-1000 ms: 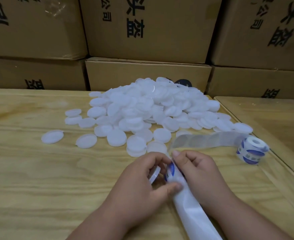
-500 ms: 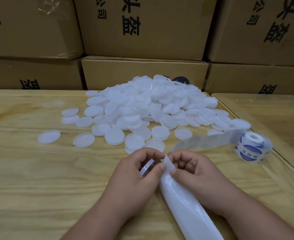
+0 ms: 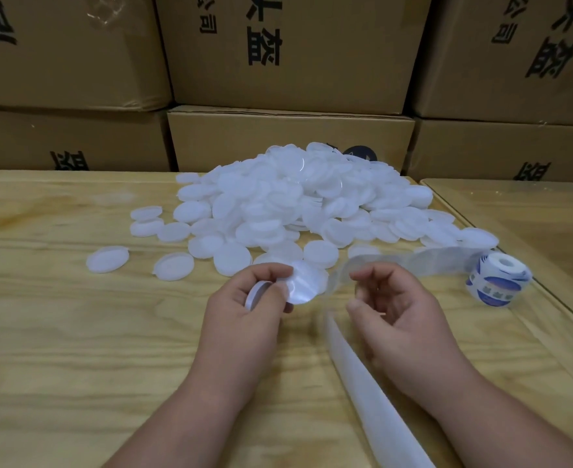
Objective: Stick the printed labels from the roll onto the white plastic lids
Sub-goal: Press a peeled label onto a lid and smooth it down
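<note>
We see stacked cardboard boxes point(image 3: 288, 52) with black printed characters at the back, standing behind a light wooden table point(image 3: 59, 332). A second wooden table point(image 3: 531, 211) stands just beside it at the right.

On the first table lies a big heap of white plastic lids point(image 3: 298, 201), and several single lids are spread at its left edge. Behind the heap a dark round thing point(image 3: 359, 153) shows partly; we cannot tell what it is.

A long white strip of backing paper point(image 3: 369, 380) runs from the lower edge of the view up between the two hands. A translucent part of the strip point(image 3: 423, 261) continues to the right and reaches the label roll point(image 3: 496, 282), which stands near the right edge of the table and shows blue print.

The left hand point(image 3: 244, 319) grips one white lid point(image 3: 256, 293) on its edge in the curled fingers, and its thumb and forefinger pinch a round peeled label point(image 3: 307, 287), whose pale side faces us.

The right hand point(image 3: 396, 315) has curled fingers near the strip. This part is blurred, so we cannot tell whether it grasps something.
</note>
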A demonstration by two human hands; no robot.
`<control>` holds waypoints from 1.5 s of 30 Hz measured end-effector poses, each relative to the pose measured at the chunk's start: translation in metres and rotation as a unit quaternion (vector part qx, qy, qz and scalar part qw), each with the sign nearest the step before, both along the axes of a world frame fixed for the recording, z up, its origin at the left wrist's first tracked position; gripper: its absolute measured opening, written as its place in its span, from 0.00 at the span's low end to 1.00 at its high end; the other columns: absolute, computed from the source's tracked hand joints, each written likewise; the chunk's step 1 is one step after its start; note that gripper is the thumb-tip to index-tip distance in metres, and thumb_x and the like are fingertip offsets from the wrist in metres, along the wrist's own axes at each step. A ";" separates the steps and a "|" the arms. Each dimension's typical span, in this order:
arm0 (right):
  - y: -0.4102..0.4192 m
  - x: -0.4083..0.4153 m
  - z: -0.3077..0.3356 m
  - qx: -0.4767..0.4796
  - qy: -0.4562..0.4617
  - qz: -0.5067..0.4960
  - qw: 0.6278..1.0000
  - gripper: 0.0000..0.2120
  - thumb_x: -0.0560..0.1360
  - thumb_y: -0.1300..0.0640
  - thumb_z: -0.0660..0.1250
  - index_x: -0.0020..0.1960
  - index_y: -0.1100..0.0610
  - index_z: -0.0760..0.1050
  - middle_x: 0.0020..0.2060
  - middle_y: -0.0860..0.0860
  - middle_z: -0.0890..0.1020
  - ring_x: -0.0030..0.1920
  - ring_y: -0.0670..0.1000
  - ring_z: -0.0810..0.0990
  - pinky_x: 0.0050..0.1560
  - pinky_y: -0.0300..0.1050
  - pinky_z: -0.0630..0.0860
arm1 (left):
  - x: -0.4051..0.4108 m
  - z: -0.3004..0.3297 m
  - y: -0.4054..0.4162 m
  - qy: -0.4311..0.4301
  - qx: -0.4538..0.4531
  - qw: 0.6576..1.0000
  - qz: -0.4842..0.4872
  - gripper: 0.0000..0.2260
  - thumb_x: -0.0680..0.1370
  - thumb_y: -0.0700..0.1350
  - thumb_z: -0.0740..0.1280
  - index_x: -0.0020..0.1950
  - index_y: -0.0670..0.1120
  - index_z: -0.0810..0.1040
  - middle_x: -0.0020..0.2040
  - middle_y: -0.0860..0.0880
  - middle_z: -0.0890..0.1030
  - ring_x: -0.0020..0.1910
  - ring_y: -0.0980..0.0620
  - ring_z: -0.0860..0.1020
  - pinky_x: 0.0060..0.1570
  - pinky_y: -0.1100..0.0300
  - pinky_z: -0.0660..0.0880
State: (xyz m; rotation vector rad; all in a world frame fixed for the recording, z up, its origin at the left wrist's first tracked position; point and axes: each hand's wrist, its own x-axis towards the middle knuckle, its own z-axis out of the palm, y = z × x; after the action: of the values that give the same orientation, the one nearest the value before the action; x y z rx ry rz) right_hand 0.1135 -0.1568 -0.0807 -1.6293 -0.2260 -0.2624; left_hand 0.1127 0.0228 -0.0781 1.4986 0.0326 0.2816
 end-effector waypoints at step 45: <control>0.000 0.007 0.008 0.109 0.141 0.099 0.979 0.06 0.69 0.56 0.71 0.33 0.51 0.81 0.23 0.50 0.65 0.24 0.49 0.62 0.26 0.42 0.62 | 0.003 0.000 0.000 0.039 -0.081 0.983 -0.161 0.29 0.75 0.21 0.54 0.60 0.50 0.79 0.53 0.44 0.86 0.47 0.49 0.85 0.43 0.58 0.82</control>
State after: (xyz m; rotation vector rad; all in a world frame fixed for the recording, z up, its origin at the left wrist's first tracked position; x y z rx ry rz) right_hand 0.1207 -0.1571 -0.0723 -1.3951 -0.1358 0.0960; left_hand 0.1161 0.0231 -0.0781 1.3276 -0.1207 -0.0398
